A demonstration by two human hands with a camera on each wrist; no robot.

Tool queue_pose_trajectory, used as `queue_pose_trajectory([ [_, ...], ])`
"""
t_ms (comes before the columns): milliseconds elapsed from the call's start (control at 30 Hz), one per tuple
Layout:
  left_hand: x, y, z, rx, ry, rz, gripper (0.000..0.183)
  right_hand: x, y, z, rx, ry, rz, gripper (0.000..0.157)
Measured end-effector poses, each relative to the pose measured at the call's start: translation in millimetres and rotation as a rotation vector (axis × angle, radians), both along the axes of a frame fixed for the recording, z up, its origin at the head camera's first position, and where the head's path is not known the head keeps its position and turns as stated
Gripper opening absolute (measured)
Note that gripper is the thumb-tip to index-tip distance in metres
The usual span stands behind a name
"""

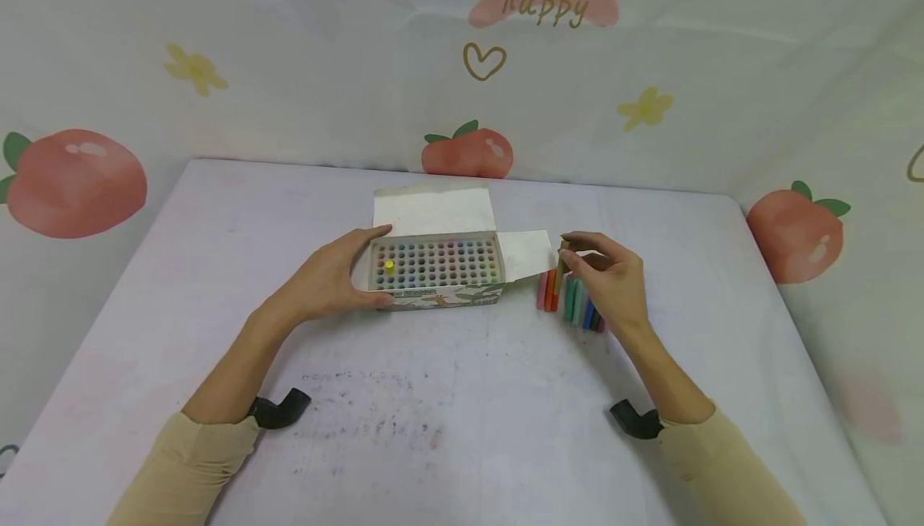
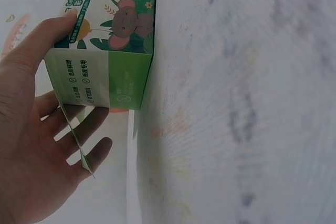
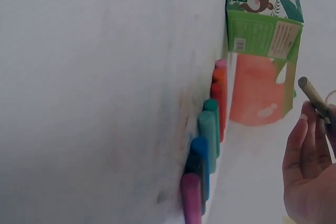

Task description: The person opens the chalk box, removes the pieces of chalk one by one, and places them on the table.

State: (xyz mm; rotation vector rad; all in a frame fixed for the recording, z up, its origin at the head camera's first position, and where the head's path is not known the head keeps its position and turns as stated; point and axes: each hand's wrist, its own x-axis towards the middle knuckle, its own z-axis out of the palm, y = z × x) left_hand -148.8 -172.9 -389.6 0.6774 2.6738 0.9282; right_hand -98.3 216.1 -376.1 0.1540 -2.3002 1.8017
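Observation:
An open box of chalk (image 1: 436, 295) stands on the table, a holed insert showing on top. A single yellow chalk stick (image 1: 389, 267) pokes up from a hole near its left end. My left hand (image 1: 325, 277) grips the box at that end, thumb on the printed front and index finger at the back rim. Beyond the box's right flap, my right hand (image 1: 609, 277) pinches a brown chalk stick (image 3: 313, 92) between thumb and fingers, raised over a row of chalk. That row holds red (image 3: 218, 103), green (image 3: 208, 129), blue (image 3: 199, 145) and purple (image 3: 191, 192) sticks.
The box's white lid (image 1: 433, 212) is folded back, and a side flap (image 1: 525, 254) sticks out to the right, close to the right hand. Smudges mark the white table (image 1: 390, 422) in front. A fruit-printed cloth (image 1: 325, 93) hangs behind.

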Motion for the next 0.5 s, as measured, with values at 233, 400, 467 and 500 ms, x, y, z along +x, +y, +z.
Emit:
queue_pose_trajectory([
  [233,0.4,0,-0.5,0.006,0.003,0.002,0.106,7.8,7,4.5,0.075,-0.092,-0.032,0.023],
  [400,0.2,0,-0.5,0.006,0.002,0.002,0.106,4.3,22,-14.2,0.119,-0.141,-0.046,0.025],
  [467,0.4,0,-0.2,0.008,-0.002,0.001,0.106,3.5,26,-19.0,0.142,-0.151,-0.044,0.026],
  [500,0.3,0,0.0,0.009,-0.003,0.002,0.106,3.3,28,-20.5,0.160,-0.154,-0.043,0.027],
])
